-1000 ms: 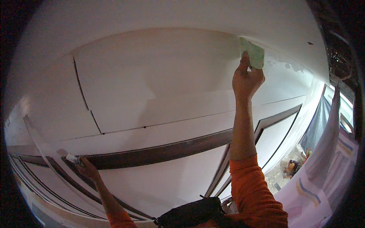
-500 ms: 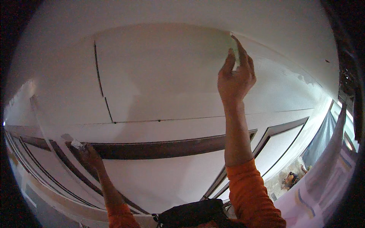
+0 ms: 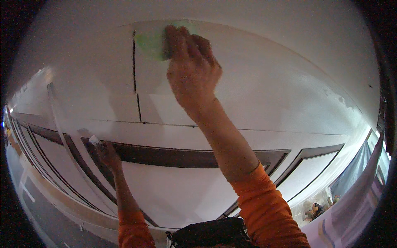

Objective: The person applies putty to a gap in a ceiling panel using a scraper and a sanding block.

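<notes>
Near the top of the view my right hand [image 3: 190, 66] is closed on a thin, pale green, translucent scraper [image 3: 151, 43]. The scraper appears to lie against the white panel [image 3: 244, 78], just right of a dark upright gap [image 3: 134, 62]. Some of the scraper is hidden behind my fingers. Lower on the left, my left hand [image 3: 109, 156] is closed around a small white object [image 3: 95, 140] that sticks out past the fingers. Its kind is too small to make out. That hand is beside the left end of a dark recessed strip [image 3: 173, 156].
Below the panel runs a thin dark seam [image 3: 264, 131]. More dark-edged recesses [image 3: 318, 151] lie at the right and left. Bluish plastic sheeting [image 3: 351, 163] and a pinkish draped sheet [image 3: 351, 211] hang at the right. A black pouch-like thing [image 3: 209, 232] sits at the lower edge.
My right hand has swept the green scraper leftward along the panel's upper part, toward the dark gap. My left hand keeps its hold by the strip. The view has shifted slightly.
</notes>
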Demonstrator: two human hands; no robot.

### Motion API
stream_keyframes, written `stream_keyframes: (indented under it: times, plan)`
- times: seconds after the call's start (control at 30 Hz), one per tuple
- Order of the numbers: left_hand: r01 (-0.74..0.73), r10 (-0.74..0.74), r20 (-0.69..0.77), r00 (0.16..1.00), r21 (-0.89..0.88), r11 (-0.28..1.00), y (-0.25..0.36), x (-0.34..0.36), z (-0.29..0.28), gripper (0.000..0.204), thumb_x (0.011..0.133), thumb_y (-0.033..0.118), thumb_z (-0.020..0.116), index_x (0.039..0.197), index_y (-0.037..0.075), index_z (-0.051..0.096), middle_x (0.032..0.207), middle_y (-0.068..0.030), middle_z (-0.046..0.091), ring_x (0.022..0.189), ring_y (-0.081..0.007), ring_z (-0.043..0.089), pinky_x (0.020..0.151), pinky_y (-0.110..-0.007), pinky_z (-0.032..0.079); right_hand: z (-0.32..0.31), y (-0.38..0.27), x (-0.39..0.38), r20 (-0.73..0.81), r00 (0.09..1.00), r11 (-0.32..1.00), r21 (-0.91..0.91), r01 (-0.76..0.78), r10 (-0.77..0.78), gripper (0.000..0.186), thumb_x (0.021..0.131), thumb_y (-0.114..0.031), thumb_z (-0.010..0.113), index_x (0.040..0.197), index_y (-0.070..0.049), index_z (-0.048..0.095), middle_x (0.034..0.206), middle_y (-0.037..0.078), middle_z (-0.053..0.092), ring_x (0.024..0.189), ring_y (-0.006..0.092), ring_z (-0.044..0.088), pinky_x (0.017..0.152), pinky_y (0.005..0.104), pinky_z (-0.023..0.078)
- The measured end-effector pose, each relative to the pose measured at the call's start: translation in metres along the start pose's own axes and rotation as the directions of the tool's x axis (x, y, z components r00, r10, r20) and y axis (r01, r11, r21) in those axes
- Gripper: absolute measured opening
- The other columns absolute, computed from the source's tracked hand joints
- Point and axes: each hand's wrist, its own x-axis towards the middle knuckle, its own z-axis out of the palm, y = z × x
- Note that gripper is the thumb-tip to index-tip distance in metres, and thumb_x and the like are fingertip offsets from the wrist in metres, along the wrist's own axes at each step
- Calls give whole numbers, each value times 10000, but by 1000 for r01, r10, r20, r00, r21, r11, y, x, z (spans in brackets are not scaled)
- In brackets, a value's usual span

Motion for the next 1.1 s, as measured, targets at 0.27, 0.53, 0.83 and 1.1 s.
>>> stream_keyframes:
  times: [0.27,0.53,0.83,1.1]
  plan:
    - [182,-180,100,979,-17,983,9,1,1,354,966,230,629,1181,-47,581,1045,-142,668,955,-230,637,839,-384,510,37,-68,20,180,982,960,281,2,-54,461,757,-48,651,1214,-97,617,1058,114,698,936,290,668,674,409,593]
    - [167,-166,-17,986,54,984,-5,-1,8,436,955,242,635,1260,-59,556,1181,-180,633,1059,-286,626,902,-410,508,-42,-79,-34,321,947,536,796,-282,21,296,867,-40,628,1163,-34,642,956,189,684,837,365,673,696,454,544]
    - [88,-83,-29,996,338,937,10,-2,8,420,965,326,600,1194,-26,621,1237,-225,590,1075,-344,599,969,-447,463,-213,18,-223,978,188,379,139,-915,95,190,926,-158,693,1037,-5,694,950,110,735,875,198,714,763,333,572]
    - [-268,238,141,961,253,930,-43,-22,-55,383,983,295,587,1208,-15,600,1050,-124,612,983,-255,584,916,-371,477,-313,83,-279,809,-48,-361,208,-909,586,329,875,-78,725,1165,11,597,1033,120,685,882,238,695,696,370,601]
